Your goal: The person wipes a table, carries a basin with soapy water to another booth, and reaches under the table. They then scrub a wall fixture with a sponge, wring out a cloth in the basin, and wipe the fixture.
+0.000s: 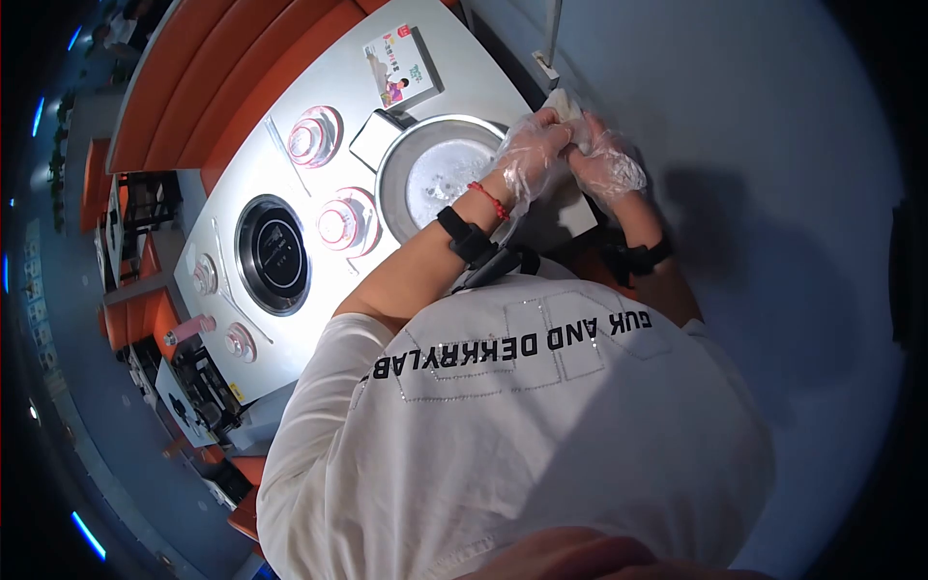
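My left hand [531, 158], in a clear plastic glove, is closed on a crumpled white cloth [563, 104] beyond the near edge of the table. Close beside it, my right hand [605, 162] wears a similar glove, its fingers bent round the lower part of the cloth. A large round metal pot [392, 184] with pale, wet-looking contents lies left of my left hand, and my left forearm passes over its rim. What exactly the fingertips pinch is partly hidden by the gloves.
On the white table [302, 229] are pink-rimmed dish stacks [313, 137], chopsticks, a round black hob [274, 255] and a printed card box [398, 68]. A pink bottle [189, 330] lies near the far end. An orange bench [227, 72] runs behind.
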`<state>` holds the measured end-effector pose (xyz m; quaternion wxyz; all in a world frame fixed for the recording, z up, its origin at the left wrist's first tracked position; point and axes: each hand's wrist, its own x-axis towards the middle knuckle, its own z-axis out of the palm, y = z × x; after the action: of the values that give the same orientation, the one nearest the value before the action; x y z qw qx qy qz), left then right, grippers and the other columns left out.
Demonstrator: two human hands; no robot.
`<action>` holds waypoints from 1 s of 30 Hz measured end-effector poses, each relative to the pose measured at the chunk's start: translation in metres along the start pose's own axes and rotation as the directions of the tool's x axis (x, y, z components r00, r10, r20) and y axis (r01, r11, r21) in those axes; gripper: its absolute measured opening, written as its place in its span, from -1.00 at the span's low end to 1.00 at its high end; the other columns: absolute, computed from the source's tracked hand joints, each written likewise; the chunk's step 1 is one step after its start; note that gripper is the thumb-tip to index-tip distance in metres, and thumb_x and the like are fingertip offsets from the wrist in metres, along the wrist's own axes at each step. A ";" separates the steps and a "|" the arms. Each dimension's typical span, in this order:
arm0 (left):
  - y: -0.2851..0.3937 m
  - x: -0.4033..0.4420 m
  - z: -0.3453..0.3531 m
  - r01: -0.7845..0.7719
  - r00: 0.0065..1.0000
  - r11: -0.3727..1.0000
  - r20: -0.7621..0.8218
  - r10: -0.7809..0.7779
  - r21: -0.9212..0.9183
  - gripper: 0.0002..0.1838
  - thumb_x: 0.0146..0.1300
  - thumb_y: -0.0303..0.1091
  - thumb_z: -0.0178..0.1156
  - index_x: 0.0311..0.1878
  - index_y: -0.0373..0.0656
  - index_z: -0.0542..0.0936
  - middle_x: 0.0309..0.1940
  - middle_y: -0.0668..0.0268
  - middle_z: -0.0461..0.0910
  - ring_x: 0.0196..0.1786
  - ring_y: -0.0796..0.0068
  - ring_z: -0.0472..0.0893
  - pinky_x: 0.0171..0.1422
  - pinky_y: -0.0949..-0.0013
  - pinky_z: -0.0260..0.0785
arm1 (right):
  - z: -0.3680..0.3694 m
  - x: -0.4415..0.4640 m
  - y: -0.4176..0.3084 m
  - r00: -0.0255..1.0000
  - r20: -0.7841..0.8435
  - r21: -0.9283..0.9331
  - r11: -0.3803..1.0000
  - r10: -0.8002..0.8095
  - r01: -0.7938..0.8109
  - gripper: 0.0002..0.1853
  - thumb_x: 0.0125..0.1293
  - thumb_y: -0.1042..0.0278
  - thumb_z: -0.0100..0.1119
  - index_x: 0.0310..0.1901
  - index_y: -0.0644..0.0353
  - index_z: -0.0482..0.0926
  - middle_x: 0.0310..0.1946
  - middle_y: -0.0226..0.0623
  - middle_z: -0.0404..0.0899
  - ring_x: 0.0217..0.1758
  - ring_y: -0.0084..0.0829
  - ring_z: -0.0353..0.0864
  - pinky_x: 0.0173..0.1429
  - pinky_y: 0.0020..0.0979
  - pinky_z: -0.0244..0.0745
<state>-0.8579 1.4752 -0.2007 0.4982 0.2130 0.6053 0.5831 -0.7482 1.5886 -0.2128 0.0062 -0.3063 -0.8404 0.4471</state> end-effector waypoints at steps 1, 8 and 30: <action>-0.003 0.002 -0.009 -0.020 0.999 0.992 0.046 0.014 0.126 -0.58 0.35 -0.27 0.11 0.20 -0.29 0.49 0.02 0.21 0.58 0.01 0.40 0.59 0.15 0.36 0.45 | 0.007 0.012 0.012 1.000 -0.024 -0.037 0.999 0.009 -0.010 -0.25 0.22 0.05 0.28 0.42 0.10 0.29 0.20 0.06 0.51 0.25 0.04 0.52 0.33 -0.08 0.42; 0.022 -0.039 -0.065 -0.130 0.969 0.991 -0.210 0.134 0.031 -0.45 0.41 -0.10 0.15 0.28 -0.31 0.44 0.14 0.13 0.55 0.17 0.33 0.60 0.29 0.28 0.43 | 0.030 0.120 0.068 0.946 -0.302 -0.064 0.988 0.118 -0.143 -0.38 0.27 0.11 0.23 0.33 0.14 0.38 0.09 0.12 0.58 0.17 0.13 0.56 0.22 -0.03 0.48; -0.198 -0.270 -0.164 0.225 0.368 0.881 -0.801 -0.473 -0.417 -0.84 0.41 -0.42 0.15 0.01 -0.15 0.54 -0.28 0.37 0.56 -0.26 0.53 0.55 -0.04 0.46 0.41 | 0.141 0.260 0.087 0.875 -0.310 0.030 0.924 0.372 -0.382 -0.44 0.35 -0.14 0.11 0.11 0.21 0.62 0.10 0.06 0.62 0.19 0.03 0.60 0.22 -0.10 0.51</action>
<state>-0.8221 1.1223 -0.3154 0.2424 -0.3176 0.7304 0.5539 -0.9552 1.6543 -0.4322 0.0459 -0.5303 -0.7601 0.3727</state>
